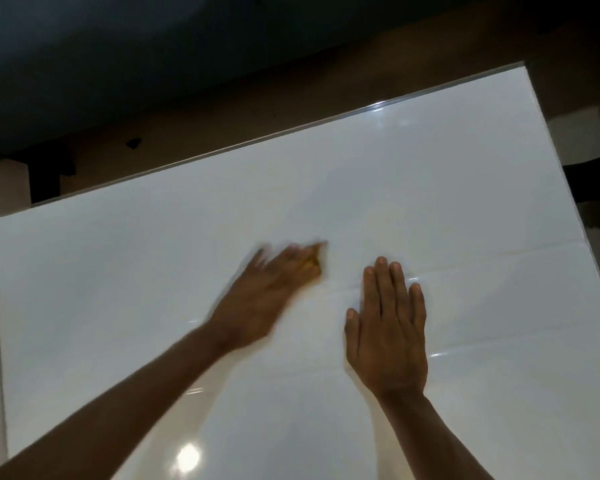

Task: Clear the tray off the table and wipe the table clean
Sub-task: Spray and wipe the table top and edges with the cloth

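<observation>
Right hand (387,327) lies flat, fingers straight, on the white table (447,188); blurred left hand (267,299) presses a yellowish cloth (314,259)

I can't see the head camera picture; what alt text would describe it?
Two bare hands work on a glossy white table: the blurred left hand presses a yellowish cloth to the surface, while the right hand lies flat beside it, fingers straight. No tray is in view, and the room behind is dark.
</observation>
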